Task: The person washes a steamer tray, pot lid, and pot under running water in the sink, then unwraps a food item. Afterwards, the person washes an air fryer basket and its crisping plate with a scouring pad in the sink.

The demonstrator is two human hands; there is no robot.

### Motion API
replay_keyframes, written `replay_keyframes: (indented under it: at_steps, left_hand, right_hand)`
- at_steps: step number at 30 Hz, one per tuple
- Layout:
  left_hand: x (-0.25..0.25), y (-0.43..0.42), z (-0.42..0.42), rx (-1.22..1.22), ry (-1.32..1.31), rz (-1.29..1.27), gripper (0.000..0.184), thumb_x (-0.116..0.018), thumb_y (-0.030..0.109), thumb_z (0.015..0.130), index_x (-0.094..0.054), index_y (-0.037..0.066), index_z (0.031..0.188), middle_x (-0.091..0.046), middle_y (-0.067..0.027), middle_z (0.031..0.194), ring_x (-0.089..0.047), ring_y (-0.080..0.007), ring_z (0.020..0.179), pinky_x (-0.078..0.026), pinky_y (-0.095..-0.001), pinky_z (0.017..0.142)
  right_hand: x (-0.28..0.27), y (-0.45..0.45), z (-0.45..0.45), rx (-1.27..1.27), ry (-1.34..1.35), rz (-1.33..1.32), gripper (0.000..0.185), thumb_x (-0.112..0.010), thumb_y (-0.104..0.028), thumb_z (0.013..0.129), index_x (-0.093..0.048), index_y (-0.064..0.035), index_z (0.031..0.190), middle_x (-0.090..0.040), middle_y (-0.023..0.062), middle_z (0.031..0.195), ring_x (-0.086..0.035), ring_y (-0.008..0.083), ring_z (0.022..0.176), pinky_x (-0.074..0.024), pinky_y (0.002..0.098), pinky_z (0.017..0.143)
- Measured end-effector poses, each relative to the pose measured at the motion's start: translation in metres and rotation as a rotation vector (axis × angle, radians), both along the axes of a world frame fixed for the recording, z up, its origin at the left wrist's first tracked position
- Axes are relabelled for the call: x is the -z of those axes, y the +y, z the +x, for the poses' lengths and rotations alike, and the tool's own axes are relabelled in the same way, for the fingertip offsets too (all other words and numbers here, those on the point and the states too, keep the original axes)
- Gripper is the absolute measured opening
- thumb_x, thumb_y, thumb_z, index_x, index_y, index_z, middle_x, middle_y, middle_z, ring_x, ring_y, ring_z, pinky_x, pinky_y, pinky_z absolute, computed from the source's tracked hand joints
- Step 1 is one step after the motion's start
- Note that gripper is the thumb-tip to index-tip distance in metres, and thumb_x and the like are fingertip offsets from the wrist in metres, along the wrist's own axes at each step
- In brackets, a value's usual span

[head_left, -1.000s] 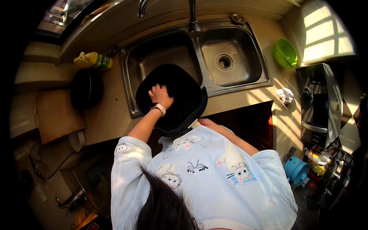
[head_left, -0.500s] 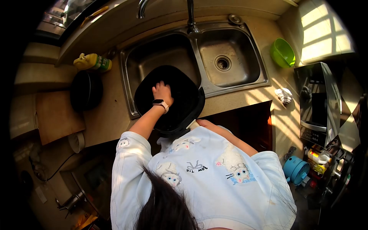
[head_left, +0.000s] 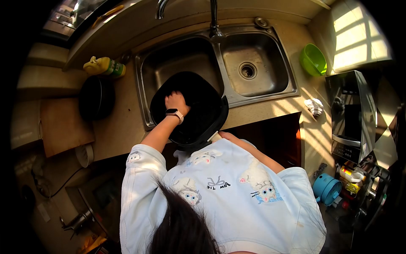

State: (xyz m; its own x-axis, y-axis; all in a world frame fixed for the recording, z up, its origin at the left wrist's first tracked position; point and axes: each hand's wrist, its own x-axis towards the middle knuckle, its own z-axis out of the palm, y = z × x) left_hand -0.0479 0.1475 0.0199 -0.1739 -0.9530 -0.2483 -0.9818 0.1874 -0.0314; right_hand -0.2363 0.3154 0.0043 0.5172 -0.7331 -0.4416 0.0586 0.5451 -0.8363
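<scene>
A black air fryer basket point(head_left: 203, 118) with a light handle point(head_left: 215, 137) is tilted over the front edge of the sink's left basin point(head_left: 163, 76). Inside it is my left hand point(head_left: 176, 102), with a watch on the wrist. Its fingers are bent and close together against the dark inner surface; whatever lies under them is hidden. My right hand point(head_left: 226, 136) is closed round the handle at the basket's near side, partly covered by my shirt.
A faucet point(head_left: 214, 25) rises behind the double sink. On the left are a yellow bottle point(head_left: 103, 67), a black pan point(head_left: 96, 98) and a cutting board point(head_left: 65, 127). A green bowl point(head_left: 313, 60), a striped cloth point(head_left: 314, 107) and a microwave point(head_left: 349, 114) are on the right.
My left hand has shifted slightly left inside the basket, and its fingers look more bent. The right hand keeps its hold on the handle. The whole view has shifted a little.
</scene>
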Motion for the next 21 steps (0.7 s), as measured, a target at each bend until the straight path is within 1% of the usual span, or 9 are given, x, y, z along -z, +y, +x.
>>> replay_keyframes:
  at_steps: [5, 7, 8, 10, 14, 16, 17, 19, 21]
  left_hand:
    - [-0.008, 0.002, -0.009, 0.088, -0.05, 0.019, 0.061, -0.073, 0.029, 0.056, -0.051, -0.003, 0.104, -0.05, -0.0172, 0.102, -0.054, -0.0277, 0.094, -0.033, -0.0377, 0.094]
    - [-0.016, -0.002, -0.015, 0.098, -0.082, 0.175, 0.054, -0.071, 0.026, 0.057, -0.055, -0.003, 0.1, -0.049, -0.0189, 0.105, -0.055, -0.0292, 0.093, -0.032, -0.0385, 0.095]
    - [-0.014, -0.002, -0.016, 0.098, -0.08, 0.174, 0.054, -0.071, 0.026, 0.057, -0.055, -0.003, 0.1, -0.049, -0.0189, 0.105, -0.055, -0.0292, 0.093, -0.032, -0.0385, 0.095]
    - [-0.01, -0.004, -0.014, 0.11, -0.044, 0.19, 0.046, -0.071, 0.024, 0.056, -0.06, -0.002, 0.093, -0.048, -0.0201, 0.106, -0.055, -0.0316, 0.092, -0.032, -0.0387, 0.097]
    - [-0.011, -0.004, -0.01, 0.088, 0.037, 0.189, 0.041, -0.069, 0.019, 0.057, -0.06, -0.002, 0.09, -0.05, -0.0211, 0.104, -0.055, -0.034, 0.091, -0.034, -0.0392, 0.095]
    - [-0.015, -0.003, -0.008, 0.098, 0.067, 0.191, 0.037, -0.066, 0.014, 0.056, -0.06, -0.003, 0.089, -0.052, -0.0215, 0.1, -0.055, -0.0354, 0.089, -0.041, -0.0386, 0.088]
    - [-0.019, -0.003, -0.008, 0.1, 0.067, 0.191, 0.037, -0.066, 0.014, 0.056, -0.06, -0.003, 0.089, -0.052, -0.0215, 0.1, -0.055, -0.0354, 0.089, -0.041, -0.0386, 0.088]
    - [-0.026, -0.002, -0.007, 0.126, 0.102, 0.198, 0.031, -0.064, 0.011, 0.056, -0.061, -0.004, 0.083, -0.053, -0.022, 0.099, -0.056, -0.0358, 0.086, -0.047, -0.038, 0.078]
    - [-0.032, -0.003, -0.008, 0.129, 0.112, 0.208, 0.029, -0.064, 0.01, 0.055, -0.061, -0.004, 0.08, -0.053, -0.0222, 0.098, -0.056, -0.0356, 0.085, -0.048, -0.0376, 0.075]
  right_hand:
    - [-0.004, -0.002, 0.0, -0.026, 0.046, -0.049, 0.036, -0.063, -0.021, 0.078, -0.053, 0.0016, 0.104, -0.058, 0.009, 0.092, -0.053, 0.0138, 0.086, -0.0419, 0.0273, 0.076]
    - [-0.011, -0.005, -0.002, -0.064, 0.056, -0.063, 0.034, -0.063, -0.021, 0.078, -0.054, 0.0013, 0.103, -0.059, 0.0101, 0.092, -0.054, 0.0148, 0.086, -0.0422, 0.0272, 0.075]
    - [-0.011, -0.004, -0.002, -0.071, 0.073, -0.066, 0.034, -0.063, -0.02, 0.077, -0.054, 0.0013, 0.102, -0.059, 0.0103, 0.092, -0.055, 0.015, 0.086, -0.0423, 0.0272, 0.075]
    - [-0.01, -0.003, -0.001, -0.085, 0.131, -0.07, 0.033, -0.063, -0.019, 0.077, -0.054, 0.0011, 0.102, -0.059, 0.0106, 0.092, -0.055, 0.0154, 0.086, -0.0425, 0.0271, 0.075]
    - [-0.008, -0.006, -0.002, -0.1, 0.259, -0.071, 0.032, -0.063, -0.017, 0.076, -0.055, 0.0008, 0.102, -0.059, 0.0112, 0.092, -0.056, 0.0161, 0.086, -0.0428, 0.027, 0.075]
    - [-0.004, -0.003, 0.0, -0.103, 0.273, -0.091, 0.031, -0.062, -0.015, 0.076, -0.055, 0.0006, 0.102, -0.059, 0.0115, 0.092, -0.056, 0.0165, 0.086, -0.043, 0.0269, 0.075]
    - [-0.001, -0.002, 0.001, -0.109, 0.277, -0.111, 0.03, -0.061, -0.014, 0.076, -0.055, 0.0005, 0.102, -0.059, 0.0116, 0.093, -0.057, 0.0167, 0.087, -0.0431, 0.0268, 0.075]
    - [-0.001, -0.002, -0.001, -0.124, 0.289, -0.154, 0.029, -0.059, -0.011, 0.077, -0.055, 0.0002, 0.103, -0.059, 0.0118, 0.094, -0.057, 0.0171, 0.087, -0.0434, 0.0266, 0.075]
    - [-0.003, -0.002, 0.0, -0.088, 0.251, -0.135, 0.027, -0.057, -0.01, 0.077, -0.055, 0.0001, 0.103, -0.059, 0.0114, 0.094, -0.057, 0.0166, 0.087, -0.0433, 0.0264, 0.076]
